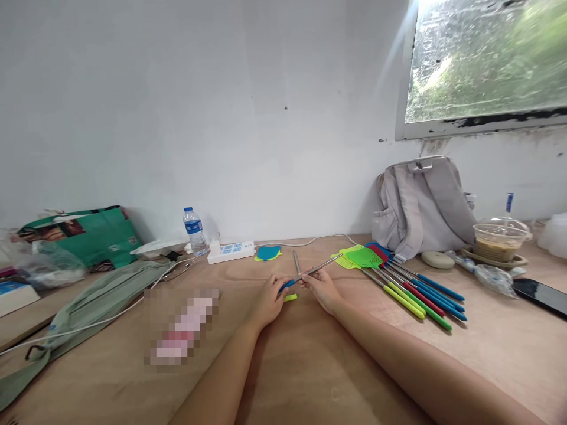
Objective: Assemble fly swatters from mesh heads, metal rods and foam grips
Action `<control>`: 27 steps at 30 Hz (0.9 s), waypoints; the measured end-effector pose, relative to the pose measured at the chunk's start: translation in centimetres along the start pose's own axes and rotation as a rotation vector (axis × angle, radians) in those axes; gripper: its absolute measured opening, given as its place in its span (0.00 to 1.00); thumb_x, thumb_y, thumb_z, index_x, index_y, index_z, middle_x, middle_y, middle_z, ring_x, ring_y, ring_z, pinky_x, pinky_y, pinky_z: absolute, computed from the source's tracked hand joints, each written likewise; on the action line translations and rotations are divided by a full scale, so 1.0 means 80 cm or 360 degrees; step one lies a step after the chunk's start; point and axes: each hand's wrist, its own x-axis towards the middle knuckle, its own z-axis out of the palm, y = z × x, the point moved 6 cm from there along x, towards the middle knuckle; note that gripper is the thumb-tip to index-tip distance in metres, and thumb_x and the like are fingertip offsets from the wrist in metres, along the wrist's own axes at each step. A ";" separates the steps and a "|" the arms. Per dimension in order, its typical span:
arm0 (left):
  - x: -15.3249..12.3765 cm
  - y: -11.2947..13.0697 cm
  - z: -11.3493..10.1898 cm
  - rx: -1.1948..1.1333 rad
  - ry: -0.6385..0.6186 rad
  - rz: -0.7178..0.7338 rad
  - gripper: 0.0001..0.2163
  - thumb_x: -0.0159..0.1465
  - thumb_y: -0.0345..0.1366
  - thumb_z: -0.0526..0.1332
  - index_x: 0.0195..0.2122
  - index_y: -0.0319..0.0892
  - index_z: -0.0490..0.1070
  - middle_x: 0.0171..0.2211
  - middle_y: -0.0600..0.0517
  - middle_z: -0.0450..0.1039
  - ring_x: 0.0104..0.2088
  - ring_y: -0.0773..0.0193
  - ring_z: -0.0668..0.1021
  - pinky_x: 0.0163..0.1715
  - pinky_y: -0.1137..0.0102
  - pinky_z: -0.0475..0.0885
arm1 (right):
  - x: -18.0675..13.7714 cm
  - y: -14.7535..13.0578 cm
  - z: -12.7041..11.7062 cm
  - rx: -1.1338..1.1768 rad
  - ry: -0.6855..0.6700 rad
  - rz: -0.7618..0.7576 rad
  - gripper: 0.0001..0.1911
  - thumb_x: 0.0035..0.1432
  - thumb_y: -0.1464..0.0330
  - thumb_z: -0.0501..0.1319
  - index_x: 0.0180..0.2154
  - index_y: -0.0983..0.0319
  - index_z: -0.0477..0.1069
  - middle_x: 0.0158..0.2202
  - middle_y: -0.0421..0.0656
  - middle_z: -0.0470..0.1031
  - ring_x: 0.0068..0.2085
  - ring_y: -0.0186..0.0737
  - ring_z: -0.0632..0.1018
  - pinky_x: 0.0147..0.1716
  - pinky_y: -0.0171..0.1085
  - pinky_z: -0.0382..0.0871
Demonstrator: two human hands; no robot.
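Note:
Both my hands meet at the middle of a wooden table (310, 372). My left hand (268, 299) grips the blue handle end of a thin metal rod (316, 269). My right hand (322, 288) pinches the same rod further along, its silver shaft slanting up to the right. A second short metal rod (296, 261) lies just beyond my fingers. A small yellow-green piece (290, 297) rests on the table between my hands. A blue swatter head on a yellow-green one (268, 253) lies farther back.
A pile of fly swatters (398, 277) with several coloured handles lies to the right. Behind stand a grey backpack (423, 203), a lidded drink cup (500, 241), a phone (540, 294), a power strip (231, 251), a water bottle (194, 229), a green bag (88, 236) and a grey-green pouch (88, 307).

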 end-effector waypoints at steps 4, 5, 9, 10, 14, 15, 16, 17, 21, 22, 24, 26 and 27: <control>-0.001 0.007 -0.003 0.0027 0.0002 0.0083 0.15 0.63 0.39 0.47 0.47 0.47 0.66 0.40 0.49 0.65 0.42 0.63 0.69 0.44 0.68 0.64 | -0.004 -0.010 0.003 0.0069 -0.0114 0.0099 0.17 0.38 0.58 0.64 0.23 0.61 0.59 0.23 0.40 0.71 0.24 0.35 0.72 0.27 0.37 0.66; -0.001 0.011 -0.004 0.0029 -0.0009 0.0108 0.15 0.63 0.39 0.46 0.47 0.47 0.66 0.40 0.49 0.65 0.42 0.63 0.69 0.44 0.69 0.64 | -0.006 -0.011 0.005 0.0077 -0.0169 0.0137 0.17 0.42 0.56 0.61 0.22 0.60 0.59 0.24 0.41 0.72 0.24 0.35 0.72 0.26 0.37 0.65; -0.005 0.037 0.000 0.0047 -0.0112 0.0234 0.15 0.64 0.39 0.45 0.50 0.50 0.63 0.41 0.50 0.65 0.41 0.65 0.70 0.44 0.71 0.64 | -0.017 -0.011 0.020 -0.0070 -0.0344 0.0242 0.14 0.48 0.56 0.51 0.27 0.59 0.60 0.26 0.38 0.70 0.20 0.33 0.69 0.19 0.33 0.60; -0.007 0.043 0.001 0.0039 -0.0127 0.0264 0.15 0.64 0.38 0.45 0.50 0.50 0.62 0.42 0.51 0.65 0.42 0.65 0.70 0.44 0.71 0.64 | -0.021 -0.010 0.023 -0.0139 -0.0359 0.0242 0.12 0.47 0.57 0.51 0.30 0.59 0.60 0.25 0.37 0.69 0.20 0.32 0.69 0.18 0.31 0.59; -0.015 0.050 0.003 -0.0059 -0.0074 0.0186 0.15 0.62 0.39 0.49 0.50 0.47 0.58 0.42 0.50 0.66 0.42 0.63 0.70 0.44 0.68 0.64 | -0.038 -0.017 0.032 -0.0344 -0.0394 0.0093 0.10 0.49 0.61 0.49 0.33 0.58 0.60 0.24 0.35 0.65 0.22 0.32 0.67 0.20 0.30 0.58; -0.016 0.047 0.003 -0.0093 -0.0039 0.0139 0.15 0.61 0.40 0.50 0.49 0.46 0.58 0.41 0.50 0.66 0.40 0.63 0.70 0.43 0.68 0.65 | -0.042 -0.021 0.034 -0.0374 -0.0411 0.0031 0.10 0.50 0.60 0.48 0.33 0.58 0.61 0.25 0.36 0.65 0.23 0.32 0.67 0.20 0.30 0.59; -0.018 0.045 0.004 -0.0140 -0.0020 0.0104 0.15 0.61 0.40 0.51 0.48 0.46 0.58 0.40 0.50 0.66 0.38 0.64 0.71 0.41 0.68 0.66 | -0.046 -0.024 0.035 -0.0395 -0.0438 -0.0029 0.11 0.51 0.59 0.48 0.33 0.58 0.61 0.25 0.36 0.66 0.24 0.32 0.67 0.21 0.30 0.59; -0.019 0.043 0.004 -0.0206 -0.0016 0.0090 0.14 0.60 0.41 0.51 0.46 0.45 0.58 0.38 0.51 0.66 0.35 0.65 0.71 0.39 0.68 0.66 | -0.049 -0.027 0.037 -0.0418 -0.0481 -0.0082 0.12 0.52 0.58 0.47 0.33 0.58 0.61 0.26 0.37 0.66 0.25 0.33 0.67 0.22 0.31 0.59; -0.014 0.026 -0.007 -0.0594 0.0142 0.0072 0.12 0.60 0.43 0.51 0.42 0.43 0.56 0.32 0.52 0.65 0.30 0.68 0.71 0.33 0.71 0.67 | -0.051 -0.034 0.042 -0.0533 -0.0629 -0.0263 0.16 0.54 0.53 0.50 0.35 0.59 0.61 0.26 0.38 0.64 0.25 0.32 0.66 0.23 0.32 0.60; -0.012 0.014 -0.016 -0.0646 0.0292 0.0026 0.11 0.60 0.43 0.50 0.41 0.42 0.56 0.31 0.52 0.65 0.30 0.68 0.70 0.34 0.71 0.67 | -0.048 -0.036 0.039 -0.0539 -0.0577 -0.0306 0.17 0.54 0.52 0.50 0.35 0.59 0.61 0.25 0.38 0.64 0.25 0.32 0.66 0.23 0.31 0.60; -0.007 -0.020 -0.036 -0.0601 0.0655 -0.0137 0.10 0.62 0.42 0.45 0.36 0.42 0.58 0.30 0.52 0.64 0.31 0.66 0.70 0.36 0.69 0.67 | -0.038 -0.040 0.025 -0.0504 -0.0358 -0.0362 0.19 0.54 0.51 0.48 0.34 0.60 0.62 0.23 0.37 0.62 0.23 0.31 0.64 0.21 0.31 0.59; -0.001 -0.062 -0.051 -0.0374 0.0919 -0.0368 0.10 0.62 0.40 0.43 0.33 0.42 0.59 0.28 0.52 0.64 0.31 0.64 0.70 0.36 0.67 0.67 | -0.030 -0.045 0.003 -0.0456 -0.0114 -0.0351 0.21 0.53 0.49 0.47 0.32 0.60 0.62 0.23 0.36 0.61 0.21 0.30 0.63 0.18 0.30 0.57; 0.009 -0.080 -0.051 -0.0229 0.0857 -0.0438 0.08 0.61 0.39 0.45 0.33 0.42 0.60 0.29 0.51 0.65 0.32 0.63 0.70 0.37 0.66 0.67 | -0.027 -0.047 -0.008 -0.0440 -0.0027 -0.0320 0.21 0.53 0.49 0.48 0.31 0.60 0.62 0.23 0.36 0.61 0.20 0.29 0.62 0.17 0.29 0.56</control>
